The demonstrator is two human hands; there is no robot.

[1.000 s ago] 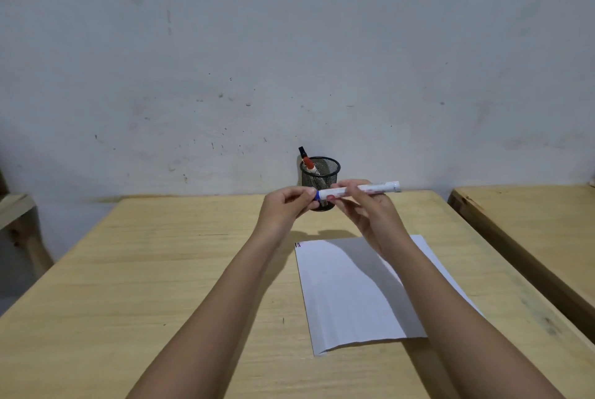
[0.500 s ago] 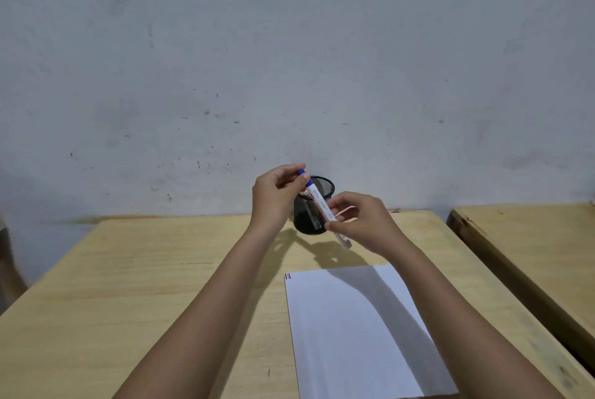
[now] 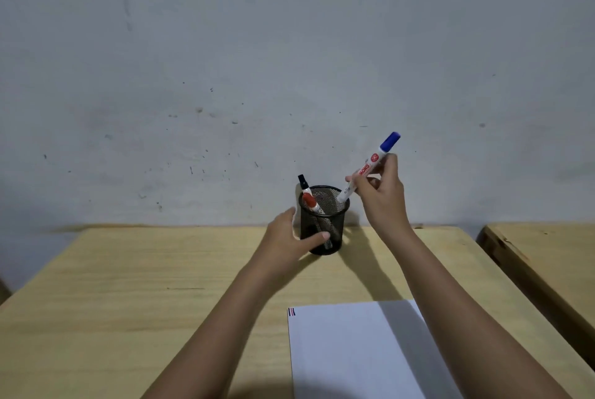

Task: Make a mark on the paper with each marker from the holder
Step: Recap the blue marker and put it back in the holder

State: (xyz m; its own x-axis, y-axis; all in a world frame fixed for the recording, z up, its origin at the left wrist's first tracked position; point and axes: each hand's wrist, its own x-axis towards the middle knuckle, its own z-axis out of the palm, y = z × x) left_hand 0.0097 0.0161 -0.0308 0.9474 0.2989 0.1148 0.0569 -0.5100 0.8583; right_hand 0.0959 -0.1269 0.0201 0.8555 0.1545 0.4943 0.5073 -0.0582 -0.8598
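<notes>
A black mesh holder (image 3: 333, 205) stands at the far edge of the wooden table (image 3: 135, 295), against the wall. A red-capped marker (image 3: 311, 202) and a black-capped marker (image 3: 303, 181) lean inside it. My left hand (image 3: 286, 237) wraps around the holder's left side, thumb across its front. My right hand (image 3: 381, 196) grips a white marker with a blue cap (image 3: 370, 165), tilted, cap up, its lower end over the holder's right rim. A white paper (image 3: 354, 350) lies nearer me, with small red, blue and black marks (image 3: 291, 311) at its top left corner.
A grey, speckled wall (image 3: 289, 60) rises right behind the holder. A second wooden table (image 3: 547, 253) stands to the right, across a narrow gap.
The blue cap is back on the marker. My right hand has carried it up and right over the holder's rim. My left hand dropped from the marker onto the holder's side.
</notes>
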